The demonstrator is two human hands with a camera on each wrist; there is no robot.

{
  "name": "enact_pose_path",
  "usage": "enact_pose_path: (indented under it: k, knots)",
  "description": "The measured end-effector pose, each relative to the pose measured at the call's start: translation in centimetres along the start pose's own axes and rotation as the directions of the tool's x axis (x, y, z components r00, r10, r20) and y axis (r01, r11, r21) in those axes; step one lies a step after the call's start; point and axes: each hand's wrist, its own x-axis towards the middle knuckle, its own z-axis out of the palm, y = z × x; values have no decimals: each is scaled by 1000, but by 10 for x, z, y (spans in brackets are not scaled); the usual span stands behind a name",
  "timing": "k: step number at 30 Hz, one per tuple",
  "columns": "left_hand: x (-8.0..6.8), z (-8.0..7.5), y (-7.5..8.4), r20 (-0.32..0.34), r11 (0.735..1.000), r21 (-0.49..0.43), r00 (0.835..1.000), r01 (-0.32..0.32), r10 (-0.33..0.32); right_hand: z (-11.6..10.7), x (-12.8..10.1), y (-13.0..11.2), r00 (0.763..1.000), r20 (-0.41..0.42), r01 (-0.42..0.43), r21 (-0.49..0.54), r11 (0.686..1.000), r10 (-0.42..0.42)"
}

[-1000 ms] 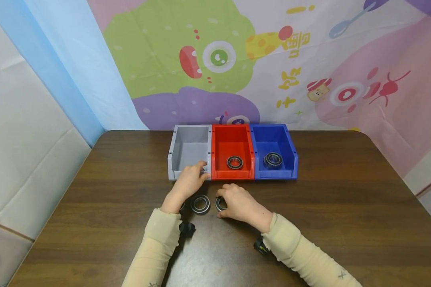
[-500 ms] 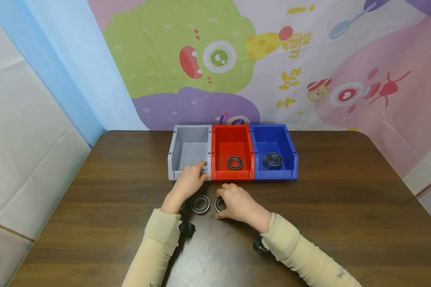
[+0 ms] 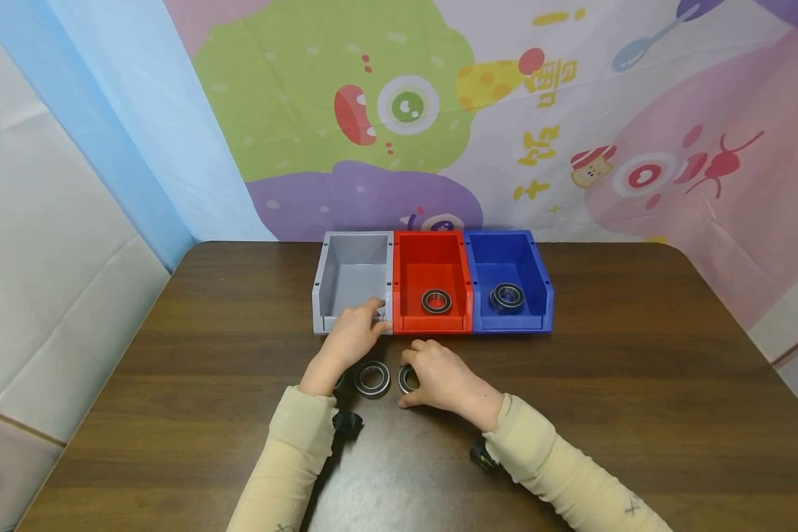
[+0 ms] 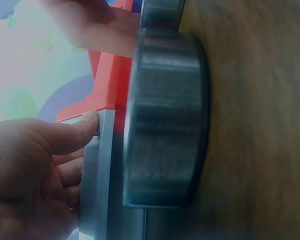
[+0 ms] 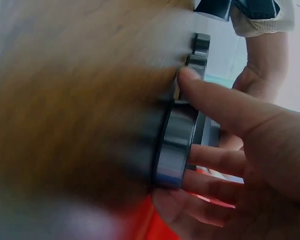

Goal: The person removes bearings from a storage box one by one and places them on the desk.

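My left hand grips the front lip of the grey bin. In the left wrist view its thumb lies on the lip, with fingers curled inside the bin. On the table, my right hand holds a ball bearing between thumb and fingers; the palm covers part of this ring in the head view. Just left of it lies a second ball bearing, flat and untouched. A third bearing shows only as a sliver beside my left wrist.
The red bin contains one bearing. At its right, the blue bin contains bearings that seem stacked. All three bins stand side by side on the brown table, before a cartoon-printed curtain.
My right thumb and the bearing have shifted very slightly left since a second ago. My left hand stays on the grey bin.
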Motion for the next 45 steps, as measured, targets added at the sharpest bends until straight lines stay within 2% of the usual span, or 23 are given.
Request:
enact_pose_path:
  k: [5, 11, 15, 19, 25, 29, 32, 39, 45]
  knots:
    - [0, 0, -1, -4, 1000, 3, 1000, -5, 5, -7, -1, 3, 997, 71, 14, 65, 998, -18]
    - [0, 0, -1, -4, 1000, -2, 1000, -10, 10, -9, -2, 10, 998, 54, 28, 111, 993, -34]
    - [0, 1, -1, -7, 1000, 1, 1000, -9, 9, -16, 0, 12, 999, -3, 38, 132, 990, -38]
    - [0, 1, -2, -9, 1000, 4, 1000, -10, 10, -31, 5, 15, 993, -119, 1, 141, 990, 16]
    - [0, 1, -2, -18, 1000, 5, 1000, -10, 10, -42, 19, 25, 956, -272, -81, 122, 989, 112]
    - [0, 1, -2, -23, 1000, 4, 1000, -10, 11, -40, 28, 31, 938, -312, -123, 118, 985, 154]
    - [0, 1, -1, -17, 1000, 3, 1000, -9, 9, -38, 34, 35, 932, -306, -161, 131, 978, 194]
    - [0, 1, -1, -6, 1000, 5, 1000, 1, -1, -28, 44, 42, 936, -236, -232, 145, 962, 261]
    - [0, 0, -1, -5, 1000, 10, 1000, -9, 9, -21, 53, 47, 945, -194, -245, 105, 964, 262]
